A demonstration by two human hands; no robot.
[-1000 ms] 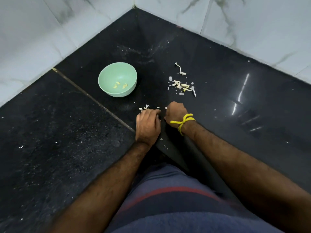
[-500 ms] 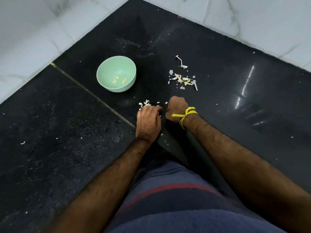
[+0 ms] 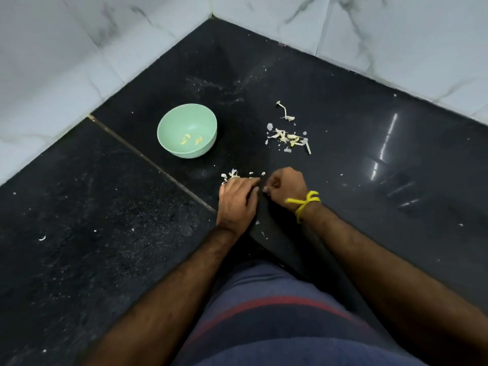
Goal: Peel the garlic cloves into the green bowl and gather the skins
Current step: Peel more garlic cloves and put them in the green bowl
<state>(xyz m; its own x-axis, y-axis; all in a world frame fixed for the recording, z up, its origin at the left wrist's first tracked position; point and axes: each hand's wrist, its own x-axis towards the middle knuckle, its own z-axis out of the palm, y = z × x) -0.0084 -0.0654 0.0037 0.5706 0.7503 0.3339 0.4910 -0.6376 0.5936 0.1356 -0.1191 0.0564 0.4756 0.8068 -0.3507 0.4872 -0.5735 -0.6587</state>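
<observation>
With our left hand [image 3: 239,200] and right hand [image 3: 286,187] curled together, grip contents hidden, a slipped clove could miss the green bowl [image 3: 187,130] and scatter skins [image 3: 232,175] across the worktop [image 3: 369,180].

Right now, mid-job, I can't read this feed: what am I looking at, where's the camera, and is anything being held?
There is no machine here: a person works with bare hands. The single picture comes from a camera worn on their head, looking forward and down. The left hand and the right hand, which has a yellow thread at the wrist, meet over a black counter in a tiled corner. Both have curled fingers working something small between them; it is hidden, so I cannot name it. Farther off stands the green bowl with a few peeled cloves inside. Garlic skins lie in a loose pile to its right, with more scraps just beyond the left hand.
</observation>
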